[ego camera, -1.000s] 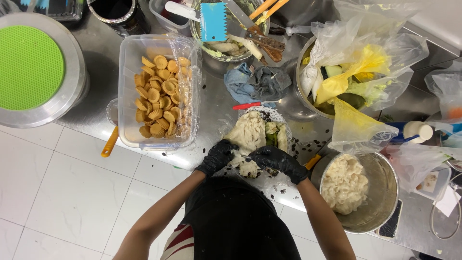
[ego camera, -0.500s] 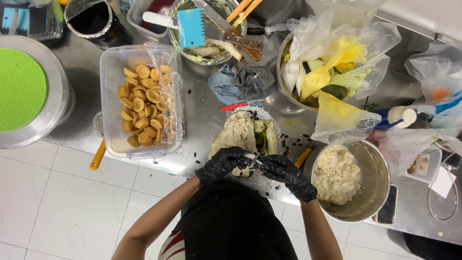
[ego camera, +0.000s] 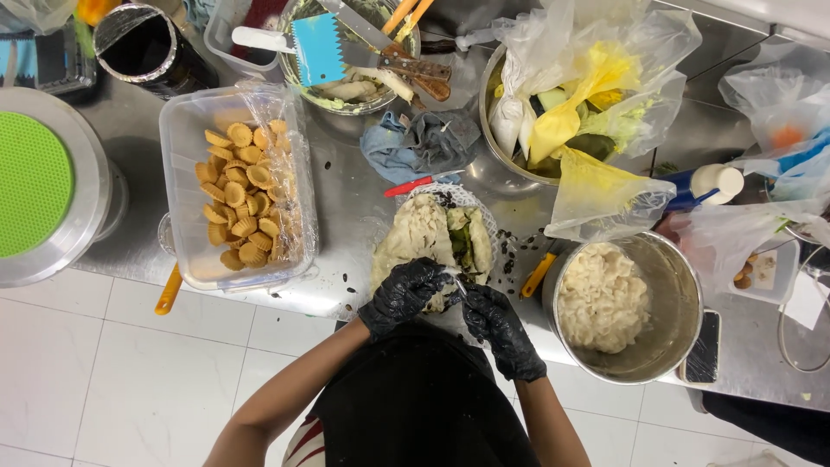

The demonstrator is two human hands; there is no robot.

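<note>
A lump of pale dough with a green filling [ego camera: 437,235] lies on a round white plate [ego camera: 474,200] on the steel counter [ego camera: 350,199]. My left hand [ego camera: 405,294], in a black glove, grips the near end of the dough. Close beside it on the right, my right hand [ego camera: 494,324], also in a black glove, pinches the same near end with its fingertips. Both hands meet at the counter's front edge, above my dark apron.
A clear tub of small yellow tart shells [ego camera: 238,199] stands left of the dough. A steel pot of pale dough [ego camera: 618,303] sits right. Behind are a bowl of piping bags [ego camera: 571,95], a bowl with a blue scraper [ego camera: 318,47], a grey cloth [ego camera: 419,143], a green-topped turntable [ego camera: 35,186].
Both hands have stayed at the near end of the dough and closed in on it. The view has shifted slightly, so everything sits a little further left.
</note>
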